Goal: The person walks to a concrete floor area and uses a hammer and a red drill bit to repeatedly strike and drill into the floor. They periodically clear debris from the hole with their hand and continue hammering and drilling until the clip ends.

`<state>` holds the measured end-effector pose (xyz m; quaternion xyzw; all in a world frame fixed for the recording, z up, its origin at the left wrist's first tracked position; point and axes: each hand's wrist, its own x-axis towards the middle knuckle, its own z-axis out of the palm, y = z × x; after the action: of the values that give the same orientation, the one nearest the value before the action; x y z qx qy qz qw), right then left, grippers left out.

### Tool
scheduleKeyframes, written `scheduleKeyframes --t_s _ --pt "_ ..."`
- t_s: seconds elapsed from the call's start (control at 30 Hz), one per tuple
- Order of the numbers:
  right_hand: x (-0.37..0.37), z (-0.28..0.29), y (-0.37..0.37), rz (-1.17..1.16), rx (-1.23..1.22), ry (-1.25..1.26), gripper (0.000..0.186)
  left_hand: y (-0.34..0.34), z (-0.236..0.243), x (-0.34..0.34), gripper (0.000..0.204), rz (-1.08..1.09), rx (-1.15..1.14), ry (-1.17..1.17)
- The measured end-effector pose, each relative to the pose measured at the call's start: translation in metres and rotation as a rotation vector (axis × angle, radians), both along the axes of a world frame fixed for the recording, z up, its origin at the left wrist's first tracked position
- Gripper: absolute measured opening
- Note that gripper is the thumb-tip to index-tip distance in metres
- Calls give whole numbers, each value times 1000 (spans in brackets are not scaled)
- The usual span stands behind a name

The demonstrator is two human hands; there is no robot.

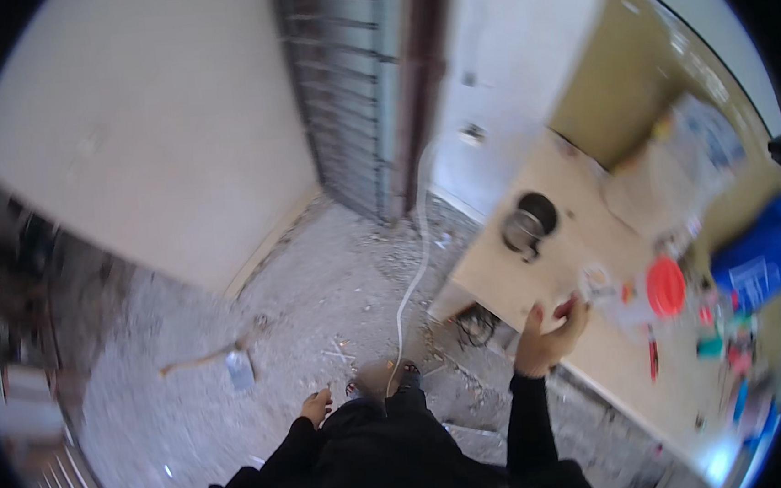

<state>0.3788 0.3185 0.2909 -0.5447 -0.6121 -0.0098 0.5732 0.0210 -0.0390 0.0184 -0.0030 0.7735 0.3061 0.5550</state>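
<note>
My right hand (549, 337) is closed on a small white object (556, 313) over the near edge of a pale wooden table (539, 269); the object is blurred. Just beyond it are a clear container with a red lid (664, 287) and a small white item (595, 278). A dark metal container (537, 214) sits farther back on the tabletop. My left hand (317, 406) hangs low beside my dark clothing, its fingers loosely bent and apart, with nothing visible in it.
A long-handled tool (198, 363) lies on the dusty, littered floor (166, 427). A white cable (412, 288) runs across it from beside a barred door (343, 101). Plastic bags (678, 166), a blue object (749, 257) and assorted small items crowd the table's back and right side.
</note>
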Motion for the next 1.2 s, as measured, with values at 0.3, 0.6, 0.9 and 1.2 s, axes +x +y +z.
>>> scheduleKeyframes --t_s 0.3,0.6,0.9,1.2 --pt "-144 -108 -139 1447 -897 -565 47 -81 -19 20 50 162 20 228" --pt "-250 -260 -230 1574 -1442 -1374 75 -288 -71 -19 57 845 39 85" --pt "-437 -250 -319 1445 -1384 -1234 55 -478 -62 -10 53 1449 -10 62" --pt "-572 -300 -363 1449 -1009 -1353 52 -501 -99 -37 56 1701 26 -273"
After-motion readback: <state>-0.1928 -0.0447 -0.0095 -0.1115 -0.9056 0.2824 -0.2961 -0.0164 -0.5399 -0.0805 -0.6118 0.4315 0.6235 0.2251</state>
